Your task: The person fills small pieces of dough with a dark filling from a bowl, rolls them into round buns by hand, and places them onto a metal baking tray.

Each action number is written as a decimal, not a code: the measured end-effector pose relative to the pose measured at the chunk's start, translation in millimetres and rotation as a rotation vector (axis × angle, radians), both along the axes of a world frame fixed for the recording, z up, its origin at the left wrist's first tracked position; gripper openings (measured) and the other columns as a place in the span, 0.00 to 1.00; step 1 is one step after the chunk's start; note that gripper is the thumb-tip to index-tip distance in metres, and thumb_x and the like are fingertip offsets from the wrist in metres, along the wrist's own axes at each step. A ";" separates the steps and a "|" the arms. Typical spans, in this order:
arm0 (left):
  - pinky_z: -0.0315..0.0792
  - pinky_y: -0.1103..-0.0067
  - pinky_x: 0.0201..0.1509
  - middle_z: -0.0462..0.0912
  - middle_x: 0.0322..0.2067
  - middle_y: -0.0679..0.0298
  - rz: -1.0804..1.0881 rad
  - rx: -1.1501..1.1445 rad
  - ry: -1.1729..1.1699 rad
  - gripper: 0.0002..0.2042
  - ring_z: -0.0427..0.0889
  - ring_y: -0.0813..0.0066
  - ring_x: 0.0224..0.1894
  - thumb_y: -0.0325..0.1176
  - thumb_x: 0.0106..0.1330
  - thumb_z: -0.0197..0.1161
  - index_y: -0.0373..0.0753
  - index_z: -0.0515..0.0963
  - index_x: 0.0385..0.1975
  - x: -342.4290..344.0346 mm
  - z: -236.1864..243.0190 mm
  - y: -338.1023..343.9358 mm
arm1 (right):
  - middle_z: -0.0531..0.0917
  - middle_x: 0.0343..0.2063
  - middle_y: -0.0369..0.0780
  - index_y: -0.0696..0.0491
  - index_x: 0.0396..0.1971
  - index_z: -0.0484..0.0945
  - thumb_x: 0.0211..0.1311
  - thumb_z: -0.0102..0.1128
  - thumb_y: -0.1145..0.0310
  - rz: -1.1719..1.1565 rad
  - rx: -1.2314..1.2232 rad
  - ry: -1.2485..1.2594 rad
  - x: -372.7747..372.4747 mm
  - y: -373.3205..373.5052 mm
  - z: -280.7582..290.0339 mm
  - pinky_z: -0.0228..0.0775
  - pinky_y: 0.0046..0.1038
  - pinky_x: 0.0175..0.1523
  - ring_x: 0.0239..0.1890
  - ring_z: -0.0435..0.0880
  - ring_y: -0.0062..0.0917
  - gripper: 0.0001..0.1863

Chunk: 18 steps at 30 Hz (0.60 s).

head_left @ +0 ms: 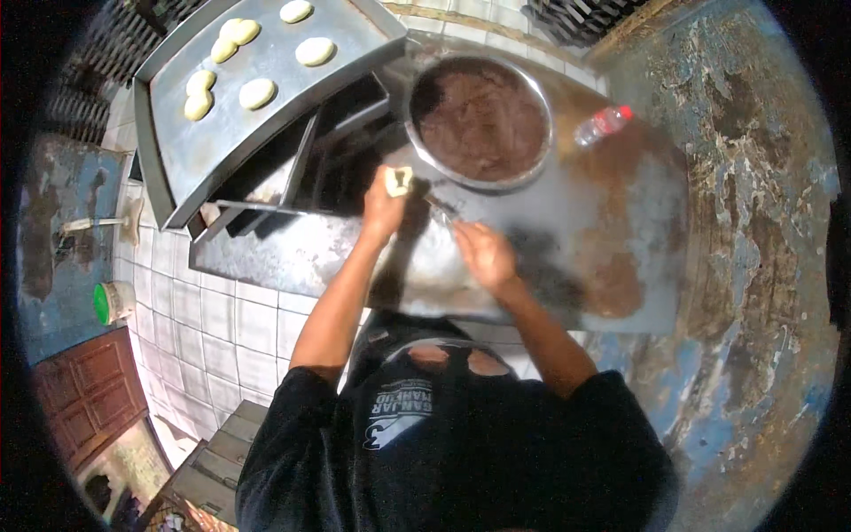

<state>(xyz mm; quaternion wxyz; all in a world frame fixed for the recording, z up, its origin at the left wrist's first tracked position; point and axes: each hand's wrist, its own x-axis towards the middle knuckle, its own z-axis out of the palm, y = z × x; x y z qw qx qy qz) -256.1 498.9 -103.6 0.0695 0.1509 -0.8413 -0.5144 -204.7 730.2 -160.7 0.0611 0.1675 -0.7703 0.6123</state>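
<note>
A worn metal table (275, 257) is stretching before the person. At its far left a metal tray (182, 155) is carrying pale dough pieces (315, 51); a round bowl (547, 124) is holding brown paste (483, 120). The left hand (383, 211) is gripping, fingers clamped around an opened dough piece (399, 181), near the bowl's left side. A clear bottle (600, 127) is lying to the bowl's right. The right hand's (487, 253) fingers are pinching a thin tool (439, 209), its tip pointing toward the dough.
</note>
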 end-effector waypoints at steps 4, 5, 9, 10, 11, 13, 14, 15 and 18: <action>0.74 0.76 0.56 0.79 0.51 0.63 -0.381 0.515 -0.033 0.30 0.78 0.74 0.54 0.18 0.58 0.67 0.42 0.67 0.62 76.9 3.8 20.1 | 0.85 0.47 0.52 0.65 0.55 0.77 0.63 0.68 0.64 -0.071 0.033 -0.436 -3.9 -32.4 79.4 0.79 0.33 0.47 0.43 0.87 0.37 0.26; 0.74 0.76 0.57 0.79 0.51 0.63 -0.418 0.409 -0.001 0.31 0.77 0.74 0.54 0.19 0.58 0.68 0.42 0.67 0.62 92.0 9.9 35.2 | 0.86 0.43 0.50 0.64 0.56 0.77 0.64 0.67 0.65 -0.049 0.077 -0.358 6.7 -25.8 81.9 0.79 0.34 0.44 0.40 0.86 0.37 0.25; 0.76 0.78 0.47 0.80 0.43 0.63 -0.356 0.360 -0.024 0.27 0.79 0.75 0.46 0.25 0.58 0.72 0.40 0.69 0.57 144.9 22.5 45.7 | 0.85 0.38 0.45 0.56 0.55 0.78 0.65 0.51 0.79 0.225 0.595 0.322 90.7 -28.2 141.1 0.77 0.41 0.52 0.43 0.83 0.44 0.19; 0.76 0.80 0.41 0.80 0.40 0.64 -0.314 0.522 -0.021 0.25 0.79 0.77 0.41 0.27 0.59 0.73 0.39 0.70 0.55 152.6 25.1 48.0 | 0.85 0.40 0.45 0.56 0.55 0.78 0.65 0.51 0.79 0.204 0.483 0.449 104.2 -24.3 140.0 0.74 0.41 0.57 0.47 0.82 0.44 0.19; 0.72 0.83 0.31 0.79 0.33 0.67 -0.306 0.607 -0.053 0.18 0.76 0.83 0.31 0.28 0.63 0.70 0.39 0.73 0.50 163.9 27.1 53.9 | 0.85 0.40 0.45 0.56 0.55 0.78 0.65 0.51 0.79 0.204 0.483 0.463 112.6 -15.5 140.8 0.74 0.41 0.57 0.47 0.82 0.44 0.19; 0.75 0.80 0.36 0.80 0.33 0.66 -0.327 0.722 -0.149 0.19 0.79 0.78 0.33 0.31 0.64 0.71 0.38 0.73 0.51 174.6 47.9 56.1 | 0.84 0.43 0.45 0.54 0.56 0.78 0.65 0.54 0.78 -0.071 0.141 0.143 128.3 -2.1 150.4 0.70 0.39 0.62 0.52 0.79 0.40 0.19; 0.78 0.77 0.41 0.81 0.33 0.65 -0.347 0.842 -0.257 0.20 0.82 0.74 0.34 0.34 0.64 0.73 0.37 0.73 0.52 182.0 57.4 55.9 | 0.84 0.43 0.45 0.54 0.56 0.78 0.65 0.54 0.78 -0.061 0.134 0.145 136.2 -4.1 155.2 0.70 0.39 0.62 0.52 0.79 0.40 0.19; 0.78 0.80 0.40 0.83 0.33 0.65 -0.363 0.959 -0.228 0.16 0.81 0.78 0.33 0.35 0.70 0.67 0.34 0.77 0.52 192.2 78.6 60.8 | 0.84 0.43 0.45 0.55 0.57 0.78 0.65 0.55 0.78 -0.021 0.170 0.059 144.5 -5.8 159.6 0.70 0.39 0.61 0.52 0.80 0.39 0.20; 0.78 0.79 0.40 0.86 0.39 0.63 -0.141 0.625 0.067 0.16 0.82 0.79 0.35 0.38 0.73 0.64 0.33 0.79 0.52 211.4 75.2 60.7 | 0.84 0.41 0.43 0.58 0.56 0.77 0.65 0.59 0.78 -0.037 0.286 0.032 149.4 -26.4 145.8 0.72 0.35 0.59 0.49 0.82 0.34 0.19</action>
